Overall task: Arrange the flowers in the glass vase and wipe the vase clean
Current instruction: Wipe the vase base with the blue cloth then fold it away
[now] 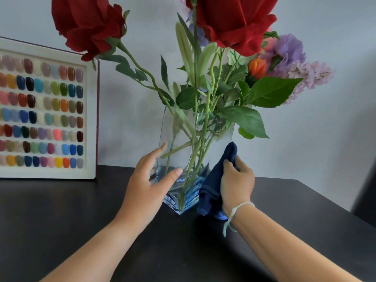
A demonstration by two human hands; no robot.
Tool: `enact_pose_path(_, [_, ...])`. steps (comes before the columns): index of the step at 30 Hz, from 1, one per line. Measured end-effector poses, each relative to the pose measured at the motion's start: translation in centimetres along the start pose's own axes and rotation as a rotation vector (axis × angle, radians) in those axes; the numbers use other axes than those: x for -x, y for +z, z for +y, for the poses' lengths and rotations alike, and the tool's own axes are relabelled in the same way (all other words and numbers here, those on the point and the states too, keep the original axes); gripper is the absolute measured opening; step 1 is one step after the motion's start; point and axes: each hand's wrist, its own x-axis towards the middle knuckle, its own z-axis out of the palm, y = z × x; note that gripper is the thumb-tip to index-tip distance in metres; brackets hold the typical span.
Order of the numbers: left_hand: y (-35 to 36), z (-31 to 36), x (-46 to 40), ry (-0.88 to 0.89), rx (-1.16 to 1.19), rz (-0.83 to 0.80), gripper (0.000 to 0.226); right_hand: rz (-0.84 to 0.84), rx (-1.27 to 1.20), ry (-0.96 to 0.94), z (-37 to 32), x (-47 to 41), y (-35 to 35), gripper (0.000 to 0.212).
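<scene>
Dark worktop [81, 210]: flowers [234, 23] already stand in my glass vase [179, 139], left hand [149, 180] steadying it flat-fingered, right hand [237, 180] clutching the blue cloth [213, 180] mid-wipe, I judge.

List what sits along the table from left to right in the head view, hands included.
Nail colour display board → left hand → glass vase → navy cloth → right hand.
</scene>
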Motion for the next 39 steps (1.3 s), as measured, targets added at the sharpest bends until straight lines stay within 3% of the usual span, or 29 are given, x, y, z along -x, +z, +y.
enact_pose_path(11, [0.0, -0.2, -0.1, 0.024, 0.006, 0.002, 0.055, 0.023, -0.088, -0.045, -3.7, -0.8, 0.8, 0.026])
enact_pose_path(14, [0.1, -0.3, -0.1, 0.035, 0.014, 0.010, 0.057, -0.028, -0.079, -0.081, -3.6, 0.3, 0.8, 0.027])
enact_pose_path(19, [0.1, -0.3, -0.2, 0.056, 0.006, 0.024, 0.057, -0.071, -0.040, -0.191, -2.6, 3.1, 0.9, 0.009])
enact_pose_path(21, [0.1, -0.3, -0.2, 0.057, 0.006, 0.023, 0.058, -0.109, -0.052, -0.210, -2.5, 4.1, 0.9, 0.017])
enact_pose_path(26, [0.1, -0.4, -0.2, 0.037, 0.007, 0.023, 0.057, -0.130, -0.066, -0.161, -4.1, 3.4, 0.7, 0.024])
enact_pose_path(30, [0.2, -0.3, 0.0, 0.059, 0.001, 0.026, 0.054, -0.066, -0.082, -0.057, -4.9, 2.3, 0.8, 0.013])
enact_pose_path(35, [0.1, -0.3, -0.1, 0.045, -0.002, 0.020, 0.059, -0.135, -0.059, -0.229, -4.2, 4.9, 1.2, 0.021])
enact_pose_path(39, [0.0, -0.2, -0.1, 0.032, -0.002, 0.010, 0.060, -0.149, -0.084, -0.185, -5.1, 4.7, 1.0, 0.019])
